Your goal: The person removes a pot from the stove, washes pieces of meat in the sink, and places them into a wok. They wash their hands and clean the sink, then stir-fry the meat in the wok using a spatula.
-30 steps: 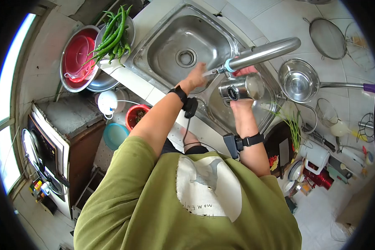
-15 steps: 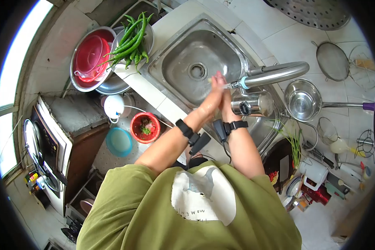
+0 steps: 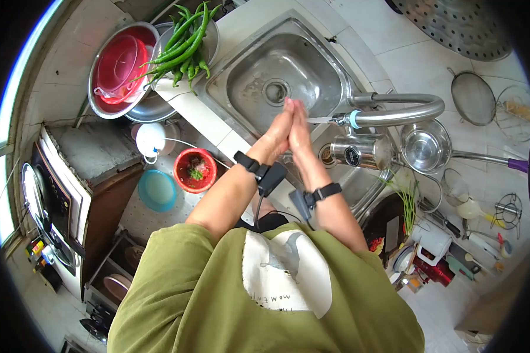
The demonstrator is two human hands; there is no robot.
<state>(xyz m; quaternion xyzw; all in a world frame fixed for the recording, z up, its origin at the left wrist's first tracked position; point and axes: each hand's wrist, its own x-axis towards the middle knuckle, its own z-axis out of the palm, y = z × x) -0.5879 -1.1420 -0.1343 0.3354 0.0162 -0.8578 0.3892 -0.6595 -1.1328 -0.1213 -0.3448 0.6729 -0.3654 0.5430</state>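
Observation:
Over the near edge of a steel sink basin [image 3: 318, 67], my left hand [image 3: 279, 128] and my right hand [image 3: 300, 132] lie palm against palm. Fingers on both are stretched out and point toward the drain [image 3: 275, 92]. They look wet, and I see nothing held between them. From the curved faucet [image 3: 403, 117] on the right, a thin stream of water [image 3: 321, 120] runs toward the right hand. Each wrist wears a black strap with a small device. The surfaces where the palms meet are hidden.
Green chili peppers [image 3: 185, 50] top a bowl left of the sink, beside a metal basin with red baskets [image 3: 119, 67]. A metal cup [image 3: 365, 151] and saucepan [image 3: 425, 144] stand right. Below left are a red bucket [image 3: 181, 179] and blue basin [image 3: 157, 190].
Both hands have moved left and slightly toward me, away from the faucet's mouth, still pressed together. More of the water stream shows now. The whole view has shifted slightly.

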